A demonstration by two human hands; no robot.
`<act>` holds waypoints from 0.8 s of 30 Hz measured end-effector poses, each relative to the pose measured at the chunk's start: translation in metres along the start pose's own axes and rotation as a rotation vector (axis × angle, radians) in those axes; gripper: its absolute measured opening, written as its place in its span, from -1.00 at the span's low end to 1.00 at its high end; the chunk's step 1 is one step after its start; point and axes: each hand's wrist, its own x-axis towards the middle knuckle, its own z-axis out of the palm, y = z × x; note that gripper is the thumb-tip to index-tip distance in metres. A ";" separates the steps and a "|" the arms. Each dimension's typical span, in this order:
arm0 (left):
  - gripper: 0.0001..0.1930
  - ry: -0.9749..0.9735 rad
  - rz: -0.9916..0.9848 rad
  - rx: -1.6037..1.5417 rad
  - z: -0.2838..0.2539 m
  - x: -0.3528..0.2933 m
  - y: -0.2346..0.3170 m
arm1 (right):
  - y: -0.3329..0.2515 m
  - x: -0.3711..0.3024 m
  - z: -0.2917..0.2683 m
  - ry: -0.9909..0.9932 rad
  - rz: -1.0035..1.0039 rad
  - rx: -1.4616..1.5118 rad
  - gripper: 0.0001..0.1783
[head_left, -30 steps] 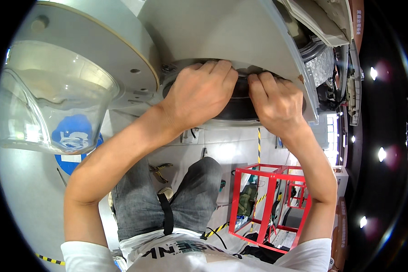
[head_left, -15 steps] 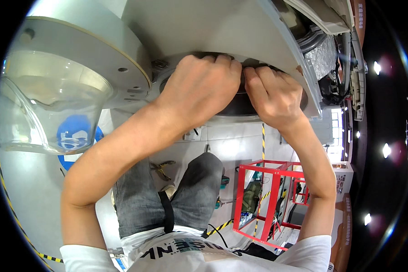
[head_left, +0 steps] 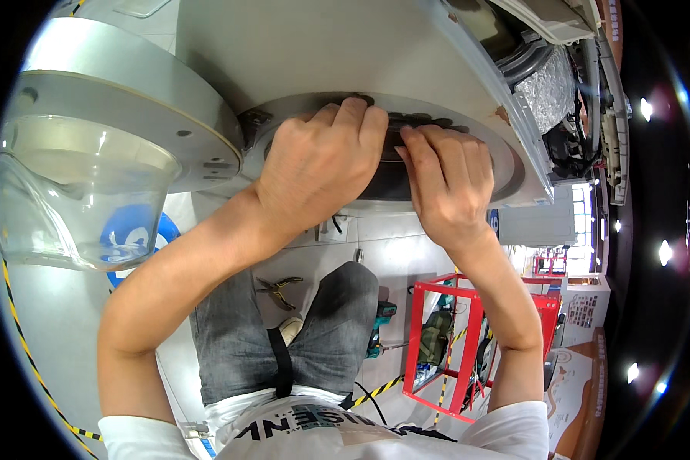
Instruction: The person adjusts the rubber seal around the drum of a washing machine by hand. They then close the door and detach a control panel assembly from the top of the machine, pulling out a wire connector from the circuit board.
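Observation:
The front panel [head_left: 322, 46] of a front-loading washing machine lies before me, with its round door opening facing me. A dark rubber door seal [head_left: 431, 121] runs along the far rim of the opening. My left hand [head_left: 322, 157] is closed with bent fingers over the seal, left of centre; its fingertips are hidden. My right hand [head_left: 454, 180] is just to the right, its fingers and thumb drawn together at the seal's edge. To the left, the door [head_left: 142, 96] hangs open, its clear glass bowl [head_left: 77, 180] towards me.
A red metal frame cart [head_left: 471, 353] with tools and a green bag stands at lower right. Yellow-handled pliers [head_left: 277, 290] and a teal power tool [head_left: 380, 326] lie on the floor near my legs. Exposed machine parts [head_left: 548, 92] show at upper right.
My hands have shifted slightly left, and the right fingers are straighter. More of the grey rim and dark seal shows between and beside them. The whole view has tilted a little.

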 end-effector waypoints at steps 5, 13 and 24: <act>-0.85 0.070 0.028 0.018 0.003 -0.002 -0.006 | 0.001 0.004 0.012 0.031 0.022 -0.008 -0.72; -0.87 0.046 0.011 0.013 0.001 -0.003 -0.002 | -0.006 0.004 0.022 0.097 0.120 0.041 -0.71; -0.83 0.053 0.051 0.078 -0.008 -0.011 -0.012 | -0.056 0.000 0.024 0.258 0.683 0.196 -0.82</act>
